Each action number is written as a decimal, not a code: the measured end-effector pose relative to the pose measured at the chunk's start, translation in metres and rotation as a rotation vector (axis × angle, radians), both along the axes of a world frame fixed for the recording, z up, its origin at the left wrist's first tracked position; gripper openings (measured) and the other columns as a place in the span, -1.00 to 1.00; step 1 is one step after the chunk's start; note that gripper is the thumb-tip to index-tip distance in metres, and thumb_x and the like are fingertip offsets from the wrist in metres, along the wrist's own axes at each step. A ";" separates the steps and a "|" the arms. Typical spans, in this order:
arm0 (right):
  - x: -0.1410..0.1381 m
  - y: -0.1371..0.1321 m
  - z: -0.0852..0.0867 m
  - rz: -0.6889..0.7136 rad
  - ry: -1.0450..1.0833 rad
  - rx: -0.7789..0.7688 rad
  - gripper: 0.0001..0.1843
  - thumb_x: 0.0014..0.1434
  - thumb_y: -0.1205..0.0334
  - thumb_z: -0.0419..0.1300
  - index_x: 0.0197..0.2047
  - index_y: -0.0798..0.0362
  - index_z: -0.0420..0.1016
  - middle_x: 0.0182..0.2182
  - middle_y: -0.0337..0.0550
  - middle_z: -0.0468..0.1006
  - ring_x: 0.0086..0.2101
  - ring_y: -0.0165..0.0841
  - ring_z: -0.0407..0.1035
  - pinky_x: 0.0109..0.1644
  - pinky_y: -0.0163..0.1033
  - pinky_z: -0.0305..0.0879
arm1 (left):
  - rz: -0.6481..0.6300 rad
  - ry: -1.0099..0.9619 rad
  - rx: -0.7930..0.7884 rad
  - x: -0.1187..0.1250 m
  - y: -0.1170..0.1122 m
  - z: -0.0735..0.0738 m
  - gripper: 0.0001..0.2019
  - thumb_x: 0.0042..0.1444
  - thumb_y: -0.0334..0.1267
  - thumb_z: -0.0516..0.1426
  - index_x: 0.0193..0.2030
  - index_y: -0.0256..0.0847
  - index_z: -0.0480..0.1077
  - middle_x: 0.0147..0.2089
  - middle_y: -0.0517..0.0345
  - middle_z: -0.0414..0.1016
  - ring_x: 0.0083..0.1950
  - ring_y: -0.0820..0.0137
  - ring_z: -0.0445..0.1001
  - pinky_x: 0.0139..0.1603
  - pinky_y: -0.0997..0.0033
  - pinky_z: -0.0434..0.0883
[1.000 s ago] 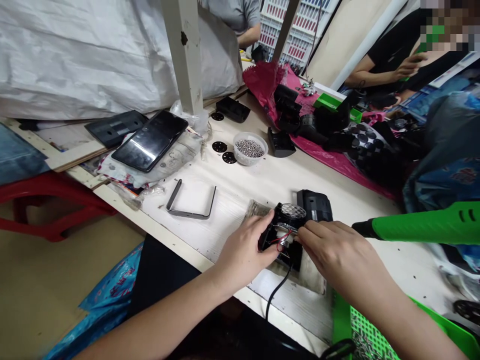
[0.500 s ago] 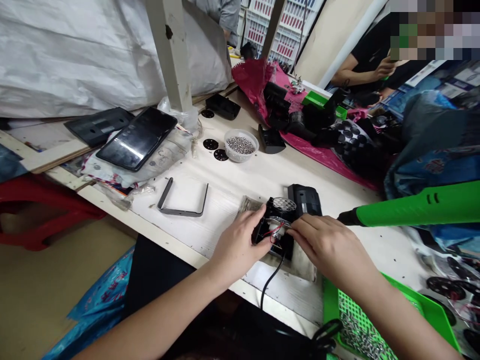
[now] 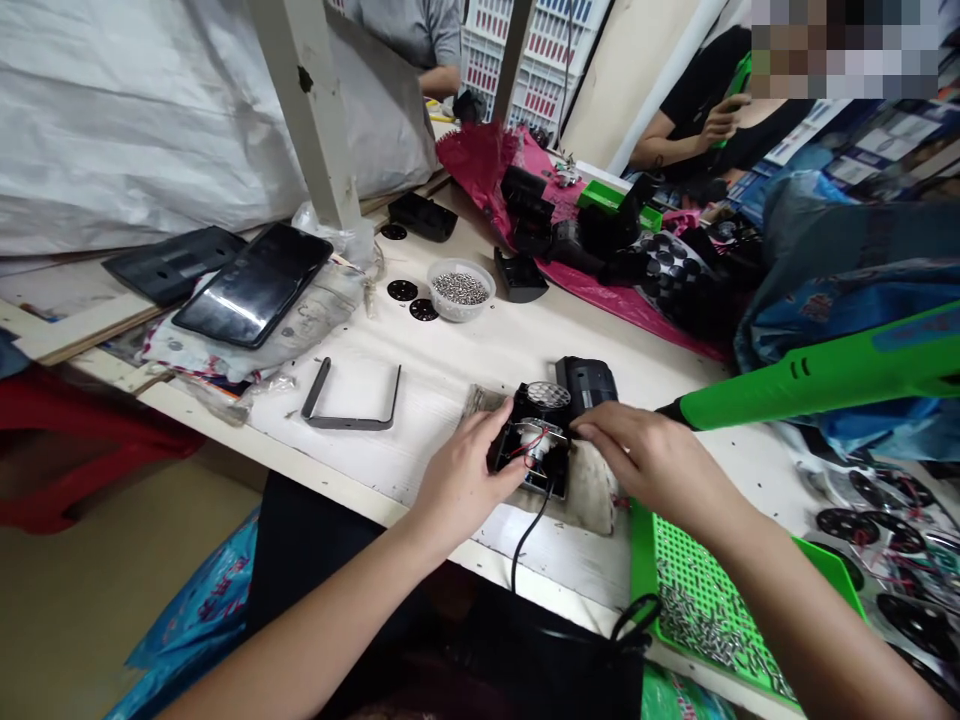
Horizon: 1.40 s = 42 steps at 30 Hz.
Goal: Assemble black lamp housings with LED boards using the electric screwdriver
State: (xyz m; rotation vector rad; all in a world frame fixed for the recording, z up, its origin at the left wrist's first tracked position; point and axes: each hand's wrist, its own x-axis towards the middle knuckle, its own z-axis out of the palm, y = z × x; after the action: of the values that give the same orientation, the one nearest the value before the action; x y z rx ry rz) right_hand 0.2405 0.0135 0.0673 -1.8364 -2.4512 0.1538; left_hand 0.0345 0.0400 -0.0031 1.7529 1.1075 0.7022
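A small black appliance housing (image 3: 556,482) lies open on a worn cloth pad, with a white motor part and red wires showing inside. A round perforated metal disc (image 3: 549,395) sits at its far end, and a black cable (image 3: 517,552) runs from its near end over the table edge. My left hand (image 3: 469,465) grips the housing's left side between thumb and fingers. At its right edge my right hand (image 3: 637,445) has its fingertips pinched together; whatever they hold is hidden. Behind the housing stands a black cover piece (image 3: 589,385).
A green electric screwdriver (image 3: 795,380) hangs at the right, close to my right hand. Below it is a green basket (image 3: 840,575) of screws. A bowl of small screws (image 3: 460,290), a metal bracket (image 3: 352,422) and a phone (image 3: 255,285) lie leftward. Co-workers sit across.
My right fingertips have shifted slightly up and away from the inside of the housing to its right edge. My left hand keeps its grip. A co-worker's hand has lifted a green object.
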 end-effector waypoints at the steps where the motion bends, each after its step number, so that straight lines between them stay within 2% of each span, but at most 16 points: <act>1: 0.002 -0.001 0.001 -0.034 0.015 0.025 -0.70 0.35 0.22 -0.08 -0.17 0.07 0.46 -0.25 -0.11 0.55 -0.28 -0.34 0.46 -0.24 -0.21 0.31 | 0.000 0.000 -0.001 0.000 0.000 0.000 -0.40 0.13 -0.22 0.16 0.33 -0.07 0.13 0.16 0.00 0.37 0.01 0.19 0.43 -0.03 0.07 0.47; 4: 0.004 -0.005 0.003 -0.065 -0.004 0.063 -0.69 0.35 0.24 -0.10 -0.18 0.09 0.46 -0.27 -0.07 0.55 -0.27 -0.31 0.46 -0.24 -0.19 0.31 | 0.011 -0.005 -0.008 0.000 -0.001 0.000 -0.42 0.14 -0.22 0.15 0.32 -0.04 0.14 0.16 0.02 0.37 0.01 0.20 0.43 -0.03 0.07 0.47; 9: -0.005 -0.005 -0.003 0.019 -0.028 0.026 -0.70 0.34 0.15 -0.05 -0.16 0.09 0.46 -0.29 -0.09 0.53 -0.29 -0.29 0.45 -0.24 -0.17 0.30 | 0.018 -0.022 -0.007 0.001 -0.001 -0.002 -0.39 0.14 -0.22 0.16 0.33 -0.04 0.12 0.23 0.05 0.32 0.17 0.18 0.35 0.12 0.07 0.40; 16: -0.006 0.002 -0.015 0.121 -0.056 0.047 -0.70 0.34 0.22 -0.05 -0.28 0.06 0.47 -0.43 -0.17 0.48 -0.39 -0.32 0.38 -0.29 -0.19 0.24 | 0.013 0.005 -0.057 0.001 -0.001 0.000 -0.38 0.13 -0.22 0.15 0.34 -0.07 0.12 0.22 0.04 0.32 0.11 0.21 0.39 0.08 0.12 0.40; 21: -0.008 0.001 -0.019 0.105 -0.105 0.090 -0.73 0.31 0.28 -0.01 -0.36 0.07 0.45 -0.48 -0.19 0.45 -0.43 -0.31 0.36 -0.33 -0.18 0.24 | 0.007 0.024 -0.016 0.004 -0.001 -0.001 -0.38 0.12 -0.26 0.15 0.34 -0.07 0.11 0.18 0.06 0.34 0.08 0.23 0.40 0.04 0.17 0.41; 24: -0.010 -0.006 -0.020 0.040 -0.108 0.116 -0.76 0.30 0.27 0.00 -0.33 0.07 0.44 -0.46 -0.19 0.46 -0.43 -0.30 0.39 -0.34 -0.18 0.26 | 0.030 0.015 0.009 0.004 -0.002 -0.003 -0.39 0.11 -0.27 0.16 0.32 -0.08 0.14 0.19 0.05 0.34 0.13 0.21 0.37 0.10 0.15 0.38; 27: -0.019 -0.027 -0.022 -0.143 -0.024 0.236 -0.80 0.32 0.19 0.00 -0.17 0.06 0.42 -0.36 -0.16 0.52 -0.39 -0.29 0.44 -0.33 -0.18 0.30 | 0.058 -0.006 0.035 0.004 -0.005 -0.005 -0.41 0.12 -0.27 0.15 0.31 -0.05 0.15 0.22 0.05 0.32 0.16 0.19 0.36 0.11 0.13 0.39; 30: -0.042 -0.058 -0.028 -0.322 0.134 0.363 -0.76 0.31 0.09 0.02 -0.11 0.07 0.35 -0.41 -0.17 0.51 -0.45 -0.34 0.43 -0.41 -0.25 0.31 | 0.090 -0.016 0.072 0.004 -0.009 -0.006 -0.39 0.12 -0.29 0.12 0.33 -0.05 0.09 0.25 0.00 0.26 0.21 0.16 0.31 0.02 0.17 0.46; 33: -0.073 -0.084 -0.041 -0.395 0.224 0.332 -0.59 0.28 -0.06 0.03 -0.02 0.11 0.28 -0.47 -0.17 0.48 -0.50 -0.33 0.41 -0.45 -0.24 0.33 | 0.103 -0.025 0.056 0.005 -0.013 -0.005 -0.34 0.11 -0.31 0.10 0.36 -0.07 0.02 0.30 -0.06 0.18 0.26 0.12 0.25 -0.15 0.29 0.52; 35: -0.087 -0.092 -0.049 -0.417 0.260 0.308 -0.60 0.30 0.03 -0.01 0.06 0.14 0.24 -0.47 -0.16 0.50 -0.52 -0.32 0.43 -0.46 -0.24 0.34 | 0.101 -0.016 0.049 0.005 -0.014 -0.004 -0.33 0.12 -0.30 0.10 0.37 -0.07 -0.02 0.32 -0.08 0.14 0.30 0.09 0.20 -0.14 0.27 0.52; 37: -0.092 -0.092 -0.053 -0.453 0.292 0.290 -0.64 0.30 0.18 -0.06 0.11 0.15 0.22 -0.46 -0.15 0.53 -0.52 -0.32 0.45 -0.48 -0.25 0.33 | 0.093 -0.001 0.067 0.005 -0.015 -0.004 -0.33 0.13 -0.29 0.09 0.37 -0.05 -0.04 0.32 -0.08 0.13 0.33 0.07 0.16 -0.03 0.16 0.49; 39: -0.087 -0.089 -0.053 -0.504 0.302 0.286 -0.64 0.27 0.27 -0.08 0.10 0.14 0.25 -0.41 -0.12 0.57 -0.51 -0.31 0.47 -0.48 -0.25 0.33 | 0.081 0.001 0.081 0.004 -0.016 -0.003 -0.31 0.14 -0.29 0.09 0.38 -0.01 -0.08 0.33 -0.08 0.13 0.34 0.06 0.14 0.08 0.04 0.43; 42: -0.074 -0.083 -0.049 -0.561 0.301 0.262 -0.68 0.25 0.27 -0.06 0.01 0.09 0.36 -0.40 -0.13 0.59 -0.51 -0.31 0.48 -0.49 -0.26 0.32 | 0.065 -0.011 0.072 0.003 -0.016 -0.004 -0.26 0.13 -0.29 0.11 0.39 0.03 -0.13 0.32 -0.07 0.12 0.34 0.06 0.14 0.17 -0.05 0.35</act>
State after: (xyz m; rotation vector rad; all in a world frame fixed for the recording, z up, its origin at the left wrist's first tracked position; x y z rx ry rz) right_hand 0.1662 -0.0697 0.0179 -2.1060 -1.6066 0.0619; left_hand 0.0374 0.0237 -0.0070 1.7775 1.1489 0.7994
